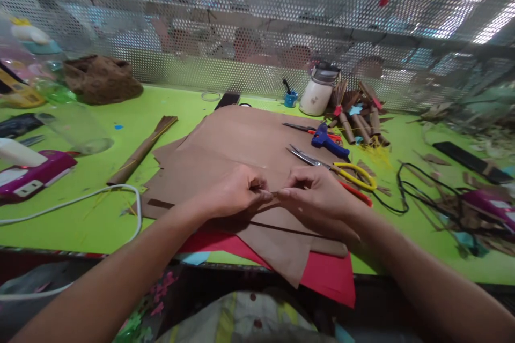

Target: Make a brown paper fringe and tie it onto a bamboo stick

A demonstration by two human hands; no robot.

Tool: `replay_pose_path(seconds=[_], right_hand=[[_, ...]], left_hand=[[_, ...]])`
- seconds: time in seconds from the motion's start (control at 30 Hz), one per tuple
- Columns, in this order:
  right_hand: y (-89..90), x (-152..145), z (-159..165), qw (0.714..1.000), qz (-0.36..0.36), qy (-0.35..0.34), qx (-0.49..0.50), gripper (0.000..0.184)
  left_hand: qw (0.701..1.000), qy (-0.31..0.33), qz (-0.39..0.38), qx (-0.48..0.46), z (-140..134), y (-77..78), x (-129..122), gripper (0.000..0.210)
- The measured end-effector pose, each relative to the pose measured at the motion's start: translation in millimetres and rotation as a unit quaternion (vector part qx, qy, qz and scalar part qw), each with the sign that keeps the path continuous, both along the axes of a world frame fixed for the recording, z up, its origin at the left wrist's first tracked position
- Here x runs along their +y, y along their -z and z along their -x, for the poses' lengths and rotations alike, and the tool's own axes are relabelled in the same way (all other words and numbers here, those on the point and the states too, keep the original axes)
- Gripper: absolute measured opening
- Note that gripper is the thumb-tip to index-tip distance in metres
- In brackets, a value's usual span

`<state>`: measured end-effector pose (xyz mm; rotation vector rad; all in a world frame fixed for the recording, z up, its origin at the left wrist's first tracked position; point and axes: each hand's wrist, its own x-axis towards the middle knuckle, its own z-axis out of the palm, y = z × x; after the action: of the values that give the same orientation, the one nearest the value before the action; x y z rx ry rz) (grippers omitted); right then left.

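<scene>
Over the middle of the table, my left hand [235,190] and my right hand [317,190] face each other with fingertips closed in a pinch. A thin brown strip [274,193] spans the small gap between them; most of it is hidden by the fingers. Beneath lie stacked sheets of brown paper [241,139], with red paper [330,278] under their front edge. A short dark brown strip [160,203] rests on the paper left of my hands. Beside my right hand are yellow-handled scissors [356,174] and a blue glue gun [330,141].
A rolled brown paper bundle [140,153] lies at left, near a purple power strip [38,174] and white cable [139,209]. Behind stand a white jar [316,95], a small blue pot [290,98] and several paper bundles [360,118]. Perforated metal [241,21] borders the back.
</scene>
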<state>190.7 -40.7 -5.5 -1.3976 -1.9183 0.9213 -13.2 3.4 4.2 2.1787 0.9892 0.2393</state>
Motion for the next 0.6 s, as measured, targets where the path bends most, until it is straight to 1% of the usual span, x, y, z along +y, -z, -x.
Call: replay_pose_path(seconds=[0.17, 0.27, 0.37, 0.5, 0.6], right_hand=[[-2.9, 6, -9, 0.996, 0.083, -0.017, 0.036, 0.023], [-3.3, 8, -13, 0.993, 0.114, -0.023, 0.037, 0.021], [-1.0, 10, -19, 0.987, 0.146, -0.009, 0.067, 0.020], [2.6, 13, -26, 0.986, 0.141, -0.009, 0.090, 0.019], [3.2, 14, -28, 0.984, 0.138, -0.011, 0.114, 0.019]], left_hand=[[0.999, 0.005, 0.039, 0.024, 5, -0.4, 5, 0.029], [0.998, 0.017, 0.043, 0.034, 6, -3.4, 5, 0.027], [0.998, 0.028, 0.033, 0.047, 6, -6.3, 5, 0.028], [0.998, 0.047, 0.022, 0.037, 4, -8.2, 5, 0.027], [0.998, 0.047, 0.025, 0.038, 5, -9.7, 5, 0.027]])
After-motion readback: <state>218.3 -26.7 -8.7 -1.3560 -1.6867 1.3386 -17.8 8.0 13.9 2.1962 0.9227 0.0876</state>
